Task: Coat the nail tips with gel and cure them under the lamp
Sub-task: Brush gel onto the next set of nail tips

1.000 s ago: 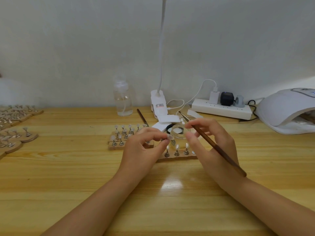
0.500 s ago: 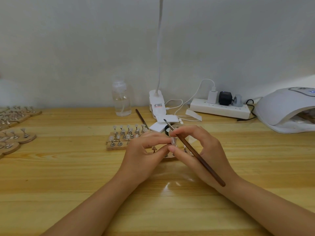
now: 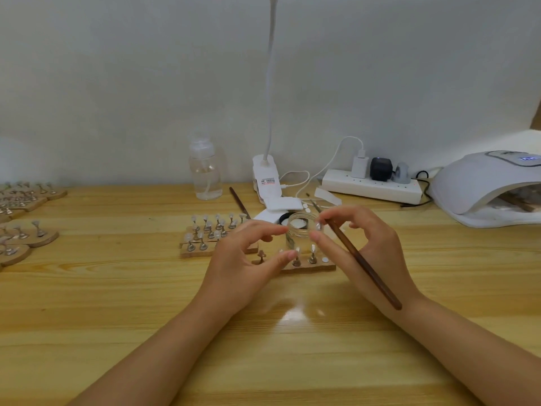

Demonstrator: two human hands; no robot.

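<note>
My right hand [image 3: 366,244] grips a brown-handled brush [image 3: 363,263]; the handle slants down across my wrist and the bristle end points away. Its forefinger and thumb meet at the right side of a small clear glass jar [image 3: 301,234], with something small and pale at the fingertips. My left hand [image 3: 248,259] hovers left of the jar, fingers loosely curled, thumb and forefinger apart, holding nothing I can see. Just behind the hands lies a wooden strip [image 3: 319,266] with nail tips on metal stands. A second wooden block of tips [image 3: 205,238] sits further left. The white curing lamp [image 3: 480,183] stands at the far right.
Several round wooden stands with tips [image 3: 29,238] lie at the left edge. Along the wall stand a clear bottle [image 3: 205,171], a clip-on desk lamp [image 3: 265,177] and a power strip [image 3: 371,186] with plugs. A spare brush [image 3: 238,200] and white pads [image 3: 284,205] lie behind the jar.
My fingertips were pinched together in front of the jar; now the hands have drawn apart to either side of it. The left hand's pinch has loosened and the brush has shifted right.
</note>
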